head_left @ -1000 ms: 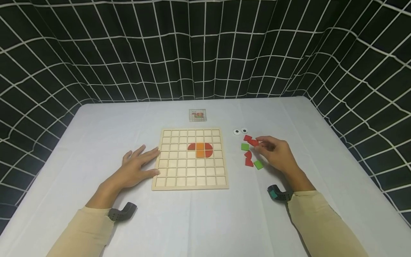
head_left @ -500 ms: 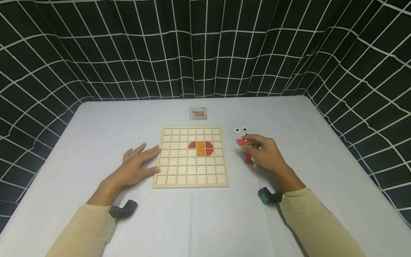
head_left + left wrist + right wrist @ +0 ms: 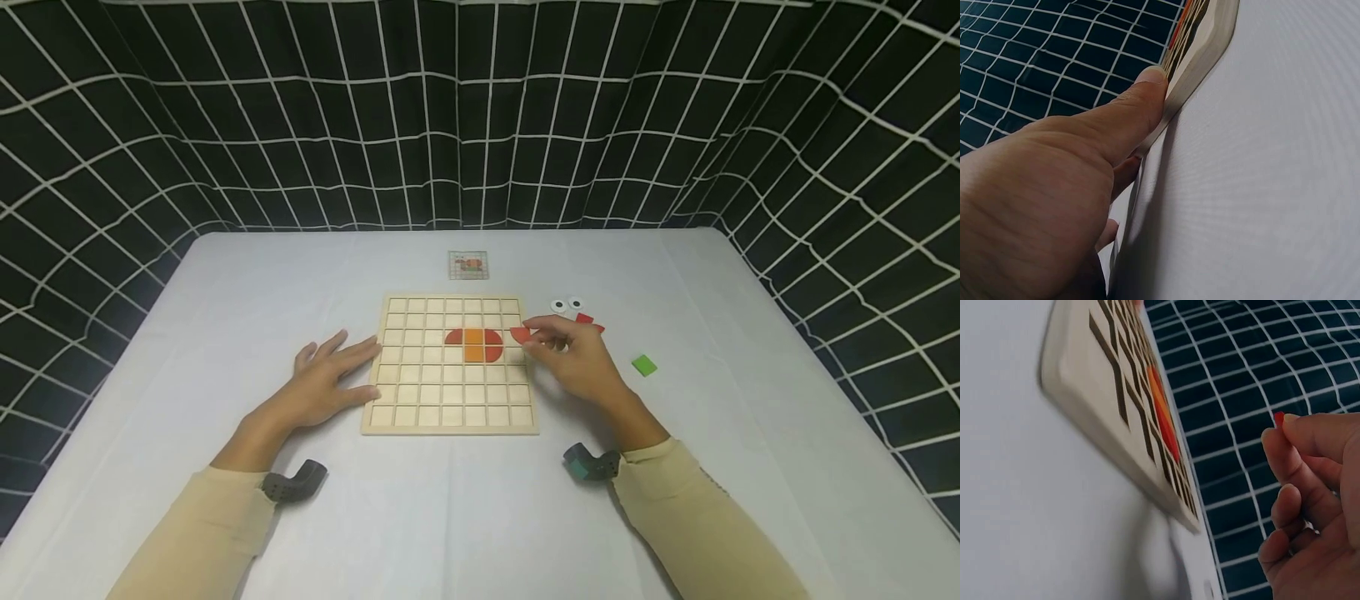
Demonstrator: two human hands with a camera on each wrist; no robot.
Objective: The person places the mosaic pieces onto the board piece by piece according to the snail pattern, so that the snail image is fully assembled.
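Note:
My left hand (image 3: 322, 387) lies with spread fingers at the left edge of a wooden grid board (image 3: 423, 394); in the left wrist view its thumb (image 3: 1141, 103) rests on the board's rim. Orange square tiles (image 3: 474, 337) and red rounded tiles (image 3: 493, 353) sit in the board's middle cells, forming a shape. Between thumb and forefinger, my right hand (image 3: 573, 362) pinches a red quarter-circle tile (image 3: 520, 335) over the board's right edge. The right wrist view shows only a sliver of that tile (image 3: 1279, 419) above the fingertips.
Two white eye discs (image 3: 567, 305) lie beyond the right hand, with red tiles (image 3: 584, 318) partly hidden behind it. A green square tile (image 3: 644, 365) lies to its right. A small picture card (image 3: 468, 265) lies behind the board. A dark, white-gridded curtain (image 3: 480, 125) surrounds the table.
My right hand has picked up the red quarter-circle tile from the pile and carried it left to the board's edge. My left hand stays at the board.

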